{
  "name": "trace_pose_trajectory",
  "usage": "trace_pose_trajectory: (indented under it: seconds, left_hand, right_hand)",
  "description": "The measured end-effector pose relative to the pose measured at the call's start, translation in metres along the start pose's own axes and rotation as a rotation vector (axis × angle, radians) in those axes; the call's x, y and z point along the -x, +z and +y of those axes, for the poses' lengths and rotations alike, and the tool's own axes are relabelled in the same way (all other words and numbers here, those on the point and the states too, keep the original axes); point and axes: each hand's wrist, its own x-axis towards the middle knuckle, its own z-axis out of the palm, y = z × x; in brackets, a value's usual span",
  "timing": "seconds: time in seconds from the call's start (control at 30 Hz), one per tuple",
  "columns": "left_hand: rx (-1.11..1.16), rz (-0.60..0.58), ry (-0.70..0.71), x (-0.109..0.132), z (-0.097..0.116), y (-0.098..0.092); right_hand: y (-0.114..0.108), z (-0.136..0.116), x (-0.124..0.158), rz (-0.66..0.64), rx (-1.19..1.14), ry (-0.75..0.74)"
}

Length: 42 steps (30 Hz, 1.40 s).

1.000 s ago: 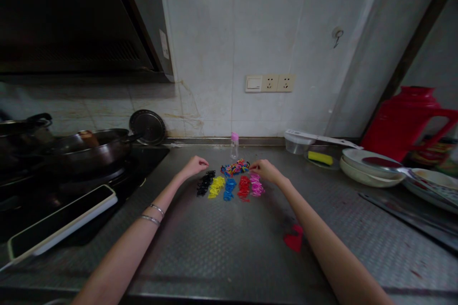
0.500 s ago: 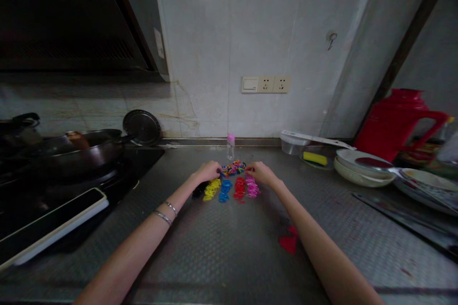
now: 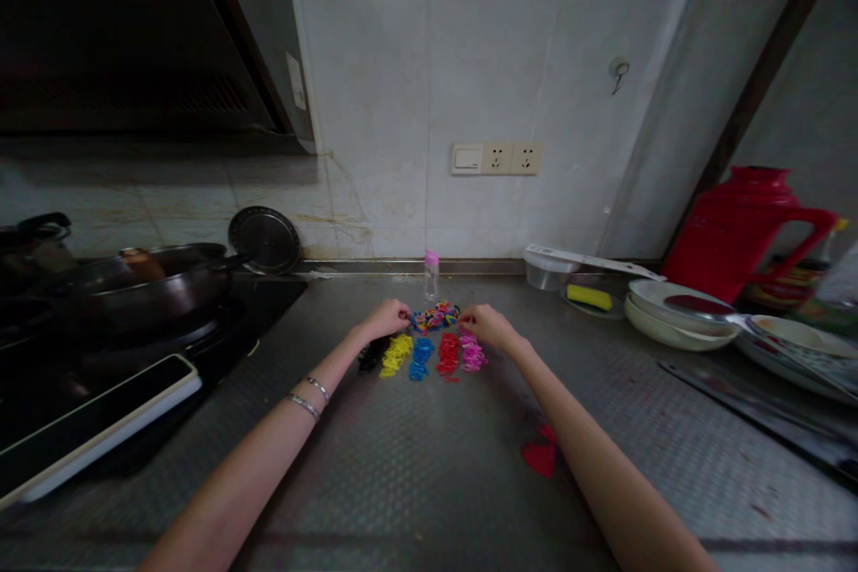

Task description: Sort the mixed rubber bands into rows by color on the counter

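A mixed pile of small coloured rubber bands (image 3: 435, 315) lies on the metal counter between my hands. My left hand (image 3: 387, 318), with bracelets on its wrist, is closed in a pinch at the pile's left edge; anything in its fingertips is too small to make out. At the right edge my right hand (image 3: 485, 323) is pinched too, and what it holds is hidden. In front lie sorted heaps: black bands (image 3: 371, 357), partly under my left hand, then yellow bands (image 3: 396, 355), blue bands (image 3: 421, 358), red bands (image 3: 449, 356) and pink bands (image 3: 472, 352).
Behind the pile stands a clear bottle with a pink cap (image 3: 431, 275). A red scrap (image 3: 539, 456) lies beside my right forearm. Bowls (image 3: 677, 326), a yellow sponge (image 3: 589, 296) and a red thermos (image 3: 734, 228) are at right. At left are a pan (image 3: 154, 290) and a white-edged device (image 3: 113, 429).
My left hand has drawn slightly left, away from the mixed pile and nearer the black bands. The right hand stays at the pile's right edge. The view has shifted a little.
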Motion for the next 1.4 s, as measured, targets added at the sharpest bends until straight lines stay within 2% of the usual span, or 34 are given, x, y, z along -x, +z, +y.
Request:
trace_pose_trajectory:
  seconds: [0.17, 0.33, 0.57, 0.7, 0.83, 0.97, 1.27, 1.4]
  left_hand:
    - [0.094, 0.027, 0.013, 0.000, -0.009, 0.001]
    - [0.109, 0.027, 0.029, 0.001, -0.006, 0.000]
    - [0.013, -0.087, 0.094, 0.003, 0.017, -0.010]
    - [-0.088, -0.169, 0.083, 0.006, 0.034, -0.013]
    - [-0.120, -0.226, 0.112, 0.006, 0.040, -0.012]
    - [-0.082, -0.231, 0.126, 0.005, 0.039, -0.011]
    - [0.156, -0.197, 0.141, 0.005, 0.030, -0.008]
    - [0.203, -0.131, 0.096, 0.008, 0.018, -0.014]
  right_hand:
    - [0.001, 0.000, 0.000, -0.002, 0.002, -0.006]
    - [0.000, -0.002, 0.002, -0.016, 0.008, -0.003]
    - [-0.003, -0.004, 0.002, -0.042, 0.014, 0.006]
    - [-0.005, -0.006, 0.004, -0.027, 0.028, 0.011]
    - [-0.006, -0.008, 0.005, -0.030, 0.028, 0.006]
    - [-0.006, -0.008, 0.004, -0.036, 0.019, 0.015]
    - [-0.006, -0.007, 0.004, -0.026, 0.005, 0.002]
    - [-0.004, -0.006, 0.003, -0.018, -0.007, -0.010]
